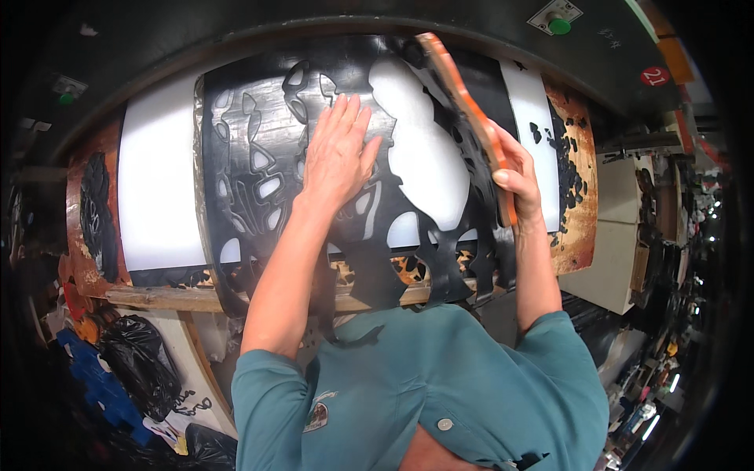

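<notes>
A shiny black sheet (267,133), full of cut-out holes, drapes over a white board and hangs past its near edge in strips. My left hand (339,149) lies flat on the sheet with its fingers stretched out. In my right hand (515,174) is an orange-edged cutting die (469,110), tilted up on its side, its far end above the sheet. Between my hands, a large sole-shaped opening (424,141) lets the white board show through. My right palm is partly hidden behind the die.
The white board (161,173) rests on a worn wooden base (577,212) strewn with black scraps. A dark machine beam with a green button (559,27) spans the far side. At lower left are a black plastic bag (141,357) and a blue object (98,385).
</notes>
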The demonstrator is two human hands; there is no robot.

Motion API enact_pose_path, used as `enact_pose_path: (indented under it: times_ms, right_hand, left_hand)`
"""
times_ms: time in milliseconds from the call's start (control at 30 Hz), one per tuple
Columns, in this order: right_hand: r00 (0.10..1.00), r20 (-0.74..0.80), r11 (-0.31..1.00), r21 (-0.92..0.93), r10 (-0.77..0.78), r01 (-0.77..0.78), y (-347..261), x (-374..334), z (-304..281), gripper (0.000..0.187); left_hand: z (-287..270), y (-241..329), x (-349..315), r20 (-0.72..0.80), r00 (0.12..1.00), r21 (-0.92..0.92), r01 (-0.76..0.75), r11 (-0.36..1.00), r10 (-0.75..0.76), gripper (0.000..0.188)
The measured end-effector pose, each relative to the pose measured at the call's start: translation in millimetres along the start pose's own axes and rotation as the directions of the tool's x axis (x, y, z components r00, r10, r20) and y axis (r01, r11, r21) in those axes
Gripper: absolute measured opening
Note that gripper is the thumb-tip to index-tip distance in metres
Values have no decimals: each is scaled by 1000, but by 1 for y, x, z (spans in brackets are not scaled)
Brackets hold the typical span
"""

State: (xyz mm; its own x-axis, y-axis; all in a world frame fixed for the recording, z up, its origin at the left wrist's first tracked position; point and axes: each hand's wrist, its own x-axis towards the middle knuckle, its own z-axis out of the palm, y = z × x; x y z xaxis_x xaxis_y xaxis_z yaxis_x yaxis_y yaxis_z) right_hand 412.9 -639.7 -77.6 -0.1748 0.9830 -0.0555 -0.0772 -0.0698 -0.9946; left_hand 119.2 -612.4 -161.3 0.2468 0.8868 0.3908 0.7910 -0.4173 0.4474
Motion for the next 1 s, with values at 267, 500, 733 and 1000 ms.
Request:
enact_pose_path:
  times_ms: [267, 500, 733, 1000]
  right_hand:
    - [963, -251, 900, 392, -96, 192, -32, -46, -46, 106]
    - [920, -227, 752, 530, -321, 393, -94, -64, -102, 126]
    - [1000, -26, 241, 970, -11, 28, -8, -59, -93, 118]
    - [971, -87, 672, 735, 223, -89, -37, -57, -121, 93]
  left_hand:
    - [-4, 4, 1, -51, 999, 4, -20, 1000, 20, 49]
    - [-7, 9, 5, -7, 1000, 23, 17, 1000, -17, 47]
    - [-6, 6, 3, -30, 1000, 3, -8, 1000, 8, 49]
    - [-4, 5, 5, -33, 999, -13, -9, 1000, 9, 47]
